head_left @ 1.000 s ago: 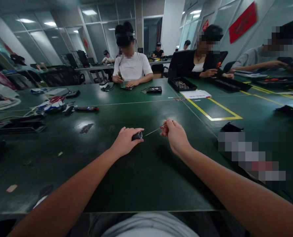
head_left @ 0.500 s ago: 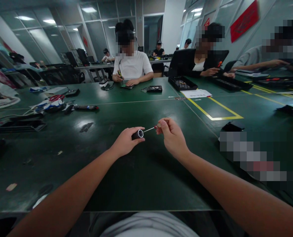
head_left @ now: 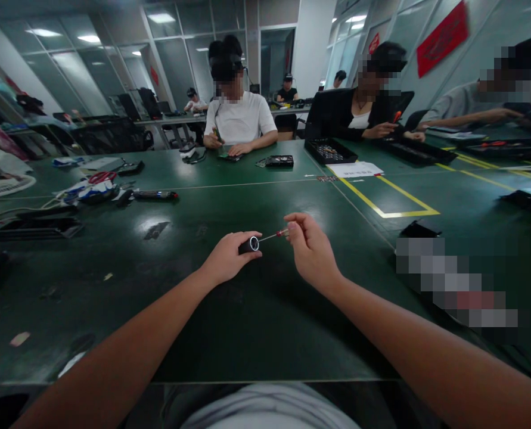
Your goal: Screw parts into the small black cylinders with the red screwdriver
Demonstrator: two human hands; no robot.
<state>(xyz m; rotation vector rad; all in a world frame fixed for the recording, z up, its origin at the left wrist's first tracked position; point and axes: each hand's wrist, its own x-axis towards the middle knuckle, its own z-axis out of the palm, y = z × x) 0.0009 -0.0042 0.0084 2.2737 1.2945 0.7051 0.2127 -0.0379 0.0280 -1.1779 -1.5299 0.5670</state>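
My left hand [head_left: 228,256] is closed around a short black cylinder [head_left: 249,244], whose round end with a pale ring faces right. My right hand [head_left: 310,247] pinches the red handle of a screwdriver [head_left: 281,233]. The thin metal shaft points left, and its tip is at the ringed end of the cylinder. Whether the tip is inside the opening is too small to tell. Both hands are above the green table [head_left: 256,322].
Scissors with red handles [head_left: 102,177], gloves and a dark tool [head_left: 155,195] lie at the left. Across the table, a person in white [head_left: 242,119] works near a black box [head_left: 279,161]. A black parts tray [head_left: 330,151] and paper [head_left: 355,170] lie at the back right.
The fingers of my right hand have shifted slightly on the screwdriver handle, with the index finger a little more extended. My left hand and the cylinder have hardly moved.
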